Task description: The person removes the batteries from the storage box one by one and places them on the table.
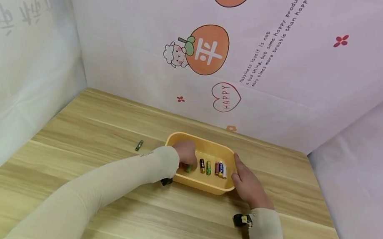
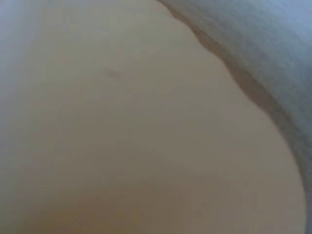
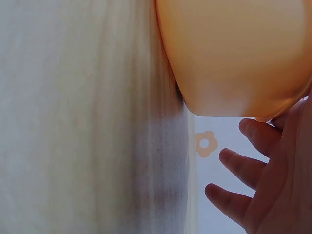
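Observation:
A yellow-orange plastic tray [image 1: 199,185] stands on the table with several small batteries in it. My left hand [image 1: 185,152] reaches into its left end, fingers curled down around a green battery [image 1: 188,168] that is partly hidden. To the right of that hand lie a dark battery [image 1: 202,165] and another green battery [image 1: 208,167]. A close group of batteries [image 1: 221,170] lies farther right. My right hand [image 1: 249,184] grips the tray's right end at the rim; in the right wrist view several of its fingers [image 3: 241,168] stick out below the tray wall. The left wrist view is a blurred pale surface.
One more battery [image 1: 139,145] lies on the wooden table [image 1: 167,221], left of the tray. White printed sheeting [image 1: 132,42] rises behind the table and on both sides. Small dark wrist cameras [image 1: 240,220] hang at the cuffs.

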### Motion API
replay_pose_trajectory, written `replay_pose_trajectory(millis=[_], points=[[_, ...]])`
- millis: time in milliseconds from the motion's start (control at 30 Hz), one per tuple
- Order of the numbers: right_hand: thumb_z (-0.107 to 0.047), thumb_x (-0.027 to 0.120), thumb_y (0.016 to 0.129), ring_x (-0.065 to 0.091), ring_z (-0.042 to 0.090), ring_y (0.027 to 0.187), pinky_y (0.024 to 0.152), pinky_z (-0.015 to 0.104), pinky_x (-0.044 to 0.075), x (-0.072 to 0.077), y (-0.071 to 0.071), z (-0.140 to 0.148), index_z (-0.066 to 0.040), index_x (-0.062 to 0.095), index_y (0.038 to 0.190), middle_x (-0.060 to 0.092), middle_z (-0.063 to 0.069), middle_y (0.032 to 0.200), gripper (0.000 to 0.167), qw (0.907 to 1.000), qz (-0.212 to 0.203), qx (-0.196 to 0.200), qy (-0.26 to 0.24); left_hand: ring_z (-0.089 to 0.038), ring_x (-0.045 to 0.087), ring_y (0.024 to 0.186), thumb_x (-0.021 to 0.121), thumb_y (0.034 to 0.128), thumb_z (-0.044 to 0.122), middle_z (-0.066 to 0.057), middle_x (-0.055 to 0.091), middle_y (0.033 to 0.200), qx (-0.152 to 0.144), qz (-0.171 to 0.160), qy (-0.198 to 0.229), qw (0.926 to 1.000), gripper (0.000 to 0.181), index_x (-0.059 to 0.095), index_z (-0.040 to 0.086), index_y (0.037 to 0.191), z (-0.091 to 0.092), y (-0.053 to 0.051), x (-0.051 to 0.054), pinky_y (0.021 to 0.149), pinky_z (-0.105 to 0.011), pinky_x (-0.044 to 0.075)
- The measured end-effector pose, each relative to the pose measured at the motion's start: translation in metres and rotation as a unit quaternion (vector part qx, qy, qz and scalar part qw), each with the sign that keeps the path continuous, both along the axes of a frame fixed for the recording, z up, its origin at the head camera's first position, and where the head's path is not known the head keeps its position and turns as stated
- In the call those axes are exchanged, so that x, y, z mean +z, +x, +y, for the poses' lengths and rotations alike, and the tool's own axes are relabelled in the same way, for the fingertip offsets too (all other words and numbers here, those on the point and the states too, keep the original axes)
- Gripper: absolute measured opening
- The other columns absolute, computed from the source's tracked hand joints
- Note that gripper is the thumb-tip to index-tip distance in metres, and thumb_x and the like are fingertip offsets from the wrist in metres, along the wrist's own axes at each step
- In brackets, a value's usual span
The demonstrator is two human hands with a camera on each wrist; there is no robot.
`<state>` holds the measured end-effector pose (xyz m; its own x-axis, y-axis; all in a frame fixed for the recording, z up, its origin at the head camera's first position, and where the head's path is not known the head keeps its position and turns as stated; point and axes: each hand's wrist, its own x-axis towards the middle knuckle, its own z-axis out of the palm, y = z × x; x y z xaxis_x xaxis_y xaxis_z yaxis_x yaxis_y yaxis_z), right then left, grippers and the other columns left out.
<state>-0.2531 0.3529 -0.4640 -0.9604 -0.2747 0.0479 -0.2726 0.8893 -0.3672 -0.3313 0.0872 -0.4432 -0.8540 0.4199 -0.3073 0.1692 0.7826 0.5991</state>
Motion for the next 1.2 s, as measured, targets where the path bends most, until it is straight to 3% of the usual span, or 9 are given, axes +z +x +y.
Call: replay_pose_trajectory(millis=[200, 467, 667, 833, 1000, 1200], points=[[-0.022, 0.035, 0.103, 0.025, 0.036, 0.141, 0.114, 0.053, 0.022, -0.001, 0.001, 0.0, -0.013, 0.007, 0.157, 0.018, 0.012, 0.159, 0.062, 1.0, 0.004, 0.003, -0.003, -0.015, 0.049, 0.041, 0.069, 0.077, 0.006, -0.005, 0.056, 0.051, -0.013, 0.01, -0.015, 0.9998, 0.017, 0.066, 0.006, 0.06, 0.0, -0.001, -0.001, 0.037, -0.026, 0.043], [-0.021, 0.036, 0.103, 0.025, 0.035, 0.141, 0.114, 0.052, 0.022, -0.001, 0.0, 0.0, -0.013, 0.007, 0.157, 0.018, 0.011, 0.159, 0.062, 1.0, 0.005, 0.004, -0.003, -0.015, 0.049, 0.044, 0.062, 0.0831, 0.005, -0.006, 0.057, 0.054, -0.015, -0.022, 0.003, 0.9996, 0.026, 0.059, 0.007, 0.057, -0.003, -0.003, 0.001, 0.036, -0.025, 0.04], [-0.023, 0.035, 0.103, 0.025, 0.035, 0.141, 0.113, 0.053, 0.023, -0.003, 0.0, 0.001, -0.013, 0.007, 0.157, 0.019, 0.011, 0.159, 0.061, 0.9999, 0.009, 0.006, -0.005, -0.015, 0.05, 0.045, 0.064, 0.0843, 0.004, -0.007, 0.057, 0.057, -0.024, -0.035, 0.044, 0.9981, 0.026, 0.058, 0.007, 0.059, -0.005, -0.004, 0.0, 0.04, -0.026, 0.045], [-0.022, 0.035, 0.103, 0.025, 0.035, 0.141, 0.114, 0.052, 0.022, -0.003, 0.0, 0.001, -0.013, 0.008, 0.157, 0.019, 0.011, 0.159, 0.061, 0.9999, 0.011, 0.006, -0.006, -0.015, 0.052, 0.05, 0.067, 0.0866, 0.006, -0.006, 0.059, 0.061, -0.014, -0.045, 0.087, 0.9951, 0.021, 0.062, 0.006, 0.067, -0.007, -0.006, 0.001, 0.045, -0.027, 0.048], [-0.023, 0.035, 0.103, 0.024, 0.035, 0.142, 0.114, 0.052, 0.022, -0.003, 0.0, 0.0, -0.014, 0.007, 0.157, 0.018, 0.01, 0.16, 0.061, 0.9999, 0.004, 0.005, -0.008, -0.017, 0.06, 0.063, 0.069, 0.0867, 0.006, -0.008, 0.066, 0.078, 0.002, -0.072, 0.137, 0.9879, 0.003, 0.067, 0.004, 0.085, -0.011, -0.004, 0.004, 0.057, -0.032, 0.055], [-0.026, 0.033, 0.104, 0.023, 0.036, 0.142, 0.114, 0.053, 0.021, -0.003, -0.001, 0.002, -0.016, 0.006, 0.157, 0.017, 0.01, 0.16, 0.06, 0.9999, 0.0, 0.003, -0.01, -0.019, 0.064, 0.07, 0.07, 0.0867, 0.007, -0.01, 0.067, 0.087, 0.018, -0.1, 0.182, 0.978, 0.01, 0.067, 0.004, 0.096, -0.017, -0.002, 0.012, 0.069, -0.036, 0.059]])
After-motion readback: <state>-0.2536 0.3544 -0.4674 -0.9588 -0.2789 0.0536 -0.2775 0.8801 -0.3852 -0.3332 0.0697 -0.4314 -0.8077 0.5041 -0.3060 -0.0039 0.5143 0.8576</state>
